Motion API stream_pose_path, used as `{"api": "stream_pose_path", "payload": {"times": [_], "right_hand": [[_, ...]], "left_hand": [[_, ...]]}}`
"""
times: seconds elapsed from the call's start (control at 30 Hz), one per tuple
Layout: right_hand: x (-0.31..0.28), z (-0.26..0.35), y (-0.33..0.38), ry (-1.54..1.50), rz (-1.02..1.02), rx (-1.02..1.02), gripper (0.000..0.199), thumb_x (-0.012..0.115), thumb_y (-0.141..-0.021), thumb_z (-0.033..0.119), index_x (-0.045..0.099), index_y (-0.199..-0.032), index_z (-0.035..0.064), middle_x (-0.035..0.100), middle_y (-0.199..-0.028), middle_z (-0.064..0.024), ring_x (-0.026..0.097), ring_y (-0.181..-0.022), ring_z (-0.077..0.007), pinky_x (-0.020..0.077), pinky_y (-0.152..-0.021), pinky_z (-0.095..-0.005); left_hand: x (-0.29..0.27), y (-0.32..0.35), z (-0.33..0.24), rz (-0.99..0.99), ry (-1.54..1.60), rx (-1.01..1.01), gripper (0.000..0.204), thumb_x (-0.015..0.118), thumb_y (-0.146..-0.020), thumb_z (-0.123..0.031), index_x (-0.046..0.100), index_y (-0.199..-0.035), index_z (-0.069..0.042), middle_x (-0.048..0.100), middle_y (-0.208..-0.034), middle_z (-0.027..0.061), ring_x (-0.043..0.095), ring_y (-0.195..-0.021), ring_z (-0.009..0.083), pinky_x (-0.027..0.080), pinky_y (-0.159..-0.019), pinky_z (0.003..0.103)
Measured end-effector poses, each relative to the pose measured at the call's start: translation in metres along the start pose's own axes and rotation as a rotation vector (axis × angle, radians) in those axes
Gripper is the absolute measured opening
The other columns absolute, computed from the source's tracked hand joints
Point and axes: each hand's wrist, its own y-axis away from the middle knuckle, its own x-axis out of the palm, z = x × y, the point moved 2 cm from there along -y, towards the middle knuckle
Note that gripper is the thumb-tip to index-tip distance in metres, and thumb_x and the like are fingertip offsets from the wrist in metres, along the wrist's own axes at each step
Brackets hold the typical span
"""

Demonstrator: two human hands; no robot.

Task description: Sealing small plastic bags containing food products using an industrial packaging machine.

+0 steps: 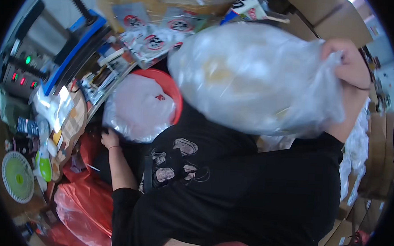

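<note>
Bag [248, 79] is near cardboard boxes [340, 30], clenched by right hand [350, 64]; left hand's [110, 139] grip unclear.

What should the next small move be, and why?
Probably bring the left hand under the bulging end of the translucent bag: only the right hand grips it, by the gathered end, while the bulk reaches toward the red tub. The left hand is low by that tub, off the bag; what it touches is unclear.
</note>
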Motion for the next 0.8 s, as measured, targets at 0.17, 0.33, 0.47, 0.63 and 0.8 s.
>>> {"api": "stream_pose_path", "payload": {"times": [0.17, 0.33, 0.47, 0.63, 0.8], "right_hand": [[0.0, 0.026, 0.11, 0.241, -0.333, 0.6, 0.035, 0.078, -0.076, 0.031, 0.062, -0.09, 0.0024, 0.06, -0.086, -0.0048, 0.058, -0.079, -0.0193, 0.0457, -0.073, -0.0316], [0.061, -0.001, 0.1, 0.804, -0.215, 0.539, 0.026, 0.077, -0.079, 0.017, 0.065, -0.097, 0.0036, 0.064, -0.087, -0.0149, 0.062, -0.081, -0.0305, 0.0499, -0.074, -0.0378], [0.102, -0.092, 0.054, 0.809, -0.131, 0.655, 0.025, 0.073, -0.083, 0.025, 0.066, -0.096, 0.0049, 0.065, -0.085, -0.0193, 0.063, -0.085, -0.0384, 0.0504, -0.077, -0.045], [0.209, -0.118, -0.109, 0.427, 0.167, 0.042, 0.031, 0.072, -0.085, 0.026, 0.066, -0.103, 0.0019, 0.067, -0.097, -0.0188, 0.064, -0.093, -0.0372, 0.0513, -0.082, -0.0436], [0.415, -0.122, -0.252, -0.332, 0.156, -0.314, 0.036, 0.069, -0.091, 0.024, 0.058, -0.114, -0.0011, 0.067, -0.098, -0.0177, 0.068, -0.09, -0.0317, 0.0527, -0.079, -0.0413]], "left_hand": [[0.059, 0.028, -0.022, 0.634, 0.598, -0.874, 0.045, 0.055, -0.096, -0.04, 0.071, -0.103, 0.002, 0.072, -0.091, 0.0148, 0.068, -0.074, 0.0276, 0.052, -0.061, 0.04], [0.03, 0.013, -0.017, 0.587, 0.375, -0.737, 0.034, 0.065, -0.093, -0.035, 0.068, -0.086, -0.002, 0.067, -0.079, 0.0088, 0.062, -0.068, 0.0277, 0.052, -0.066, 0.04], [-0.006, 0.026, -0.027, 0.172, 0.226, -0.485, 0.032, 0.066, -0.093, -0.029, 0.065, -0.085, 0.002, 0.066, -0.077, 0.0106, 0.058, -0.062, 0.0195, 0.048, -0.057, 0.036], [-0.059, 0.06, -0.154, 0.171, 0.896, -0.144, 0.011, 0.055, -0.1, -0.015, 0.051, -0.091, -0.009, 0.045, -0.071, -0.0036, 0.044, -0.058, 0.007, 0.042, -0.054, 0.024], [-0.045, 0.09, -0.245, 0.78, 1.312, -0.2, 0.01, 0.055, -0.103, -0.02, 0.054, -0.102, -0.01, 0.061, -0.084, 0.0015, 0.064, -0.08, 0.0151, 0.055, -0.074, 0.034]]}}
